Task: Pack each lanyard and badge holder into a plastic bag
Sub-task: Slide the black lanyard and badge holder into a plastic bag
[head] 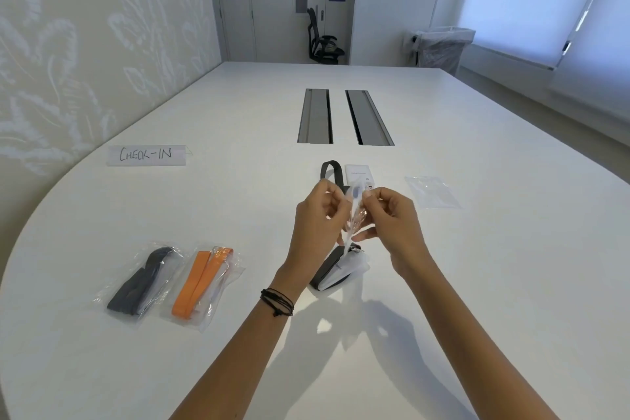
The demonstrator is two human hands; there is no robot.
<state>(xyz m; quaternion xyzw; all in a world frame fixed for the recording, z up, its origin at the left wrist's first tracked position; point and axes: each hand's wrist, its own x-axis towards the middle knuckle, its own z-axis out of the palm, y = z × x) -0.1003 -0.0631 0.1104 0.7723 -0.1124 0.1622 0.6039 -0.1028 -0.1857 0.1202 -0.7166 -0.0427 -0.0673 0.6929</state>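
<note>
Both my hands hold a clear plastic bag (354, 215) up above the table's middle. My left hand (318, 215) pinches its left edge and my right hand (392, 225) pinches its right edge near the top. Below the bag lies a folded black lanyard with a clear badge holder (337, 271). Behind my hands lie another black lanyard (331, 171) and a white badge card (358, 173). At the left lie two filled bags, one with a black lanyard (141, 281) and one with an orange lanyard (201, 285).
An empty clear bag (433, 191) lies flat to the right. A paper sign reading CHECK-IN (146, 154) sits at the far left. Two grey cable hatches (341, 117) are set into the white table (477, 283). An office chair (322, 41) stands by the far doors.
</note>
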